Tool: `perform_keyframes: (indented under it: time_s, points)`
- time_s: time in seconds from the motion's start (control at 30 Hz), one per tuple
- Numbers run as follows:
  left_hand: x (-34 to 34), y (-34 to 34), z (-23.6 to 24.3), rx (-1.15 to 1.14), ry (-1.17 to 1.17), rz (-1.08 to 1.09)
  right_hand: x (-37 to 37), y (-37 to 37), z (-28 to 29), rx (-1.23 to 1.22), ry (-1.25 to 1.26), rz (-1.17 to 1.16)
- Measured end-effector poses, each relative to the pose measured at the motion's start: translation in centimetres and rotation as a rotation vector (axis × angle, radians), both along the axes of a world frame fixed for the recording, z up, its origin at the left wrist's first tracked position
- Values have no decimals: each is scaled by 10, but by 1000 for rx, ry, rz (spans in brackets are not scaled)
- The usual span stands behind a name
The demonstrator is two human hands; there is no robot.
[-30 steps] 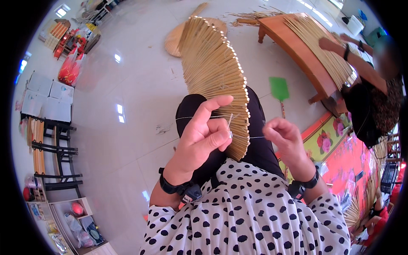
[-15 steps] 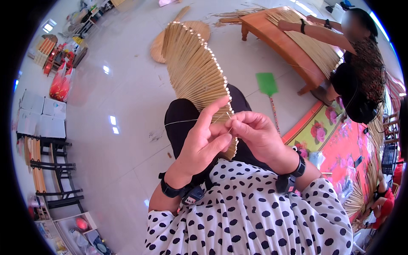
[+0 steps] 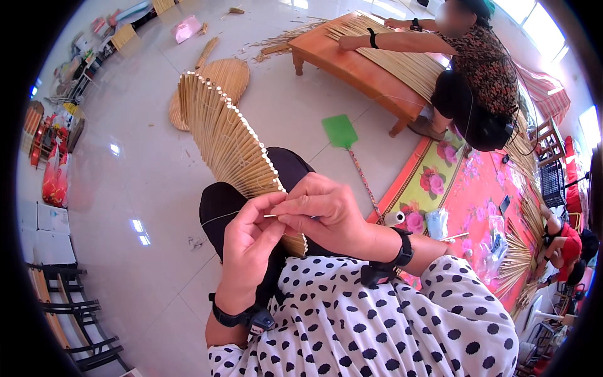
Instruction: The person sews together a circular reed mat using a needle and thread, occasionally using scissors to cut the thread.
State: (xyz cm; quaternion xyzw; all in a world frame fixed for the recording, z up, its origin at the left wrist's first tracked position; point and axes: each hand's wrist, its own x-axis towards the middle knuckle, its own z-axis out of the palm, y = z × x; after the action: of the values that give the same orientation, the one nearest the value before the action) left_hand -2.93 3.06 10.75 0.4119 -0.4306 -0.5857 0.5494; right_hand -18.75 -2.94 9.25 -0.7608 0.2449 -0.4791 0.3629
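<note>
A fan-shaped panel of thin tan reeds [image 3: 220, 141], tipped white along one edge, lies across my dark-trousered legs. My left hand [image 3: 251, 245] is curled at its near end, thumb and fingertips bent together; what they grip is hidden or too small to name. My right hand [image 3: 320, 217] reaches over to meet it, pinching a thin needle-like piece [image 3: 271, 215] just by the left fingertips. A fine pale thread [image 3: 217, 220] runs over my left knee. My hands cover the lower part of the panel.
A co-worker [image 3: 477, 81] crouches at a low wooden table [image 3: 396, 100], handling reeds. Another person [image 3: 565, 251] works at right. A green swatter [image 3: 339, 131], a floral mat [image 3: 427, 201] with a spool [image 3: 394, 218] and packets, a round woven piece [image 3: 223, 75], black folding frames [image 3: 69, 305].
My right hand has come from apart to meet my left at the panel's edge, closing on the thin piece. The view has shifted, bringing more of the co-worker and table into sight.
</note>
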Motion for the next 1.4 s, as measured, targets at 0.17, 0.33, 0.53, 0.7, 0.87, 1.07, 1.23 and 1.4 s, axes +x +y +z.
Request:
perform_keyframes:
  time_s: [0.17, 0.33, 0.53, 0.7, 0.87, 1.07, 1.23, 1.4]
  points:
    - [7, 0, -12, -30, -27, 59, 2, 3, -1, 141, -39, 82]
    - [5, 0, -10, -4, -77, 65, 2, 4, 0, 155, -55, 88]
    - [8, -3, -14, 5, -125, 28, 3, 3, 3, 119, -56, 27]
    - [14, -4, -13, -15, -83, 85, -2, -3, -3, 202, -67, -28]
    - [19, -2, -9, -128, 2, 129, 0, 4, -12, 456, -56, 104]
    - [17, 0, -10, -158, -100, 202, 3, 5, -13, 534, -47, 165]
    - [16, 0, -14, -165, -146, 227, 7, 8, -13, 614, -129, 217]
    - [16, -2, -17, -125, -223, 210, 9, 9, -17, 651, -122, 233]
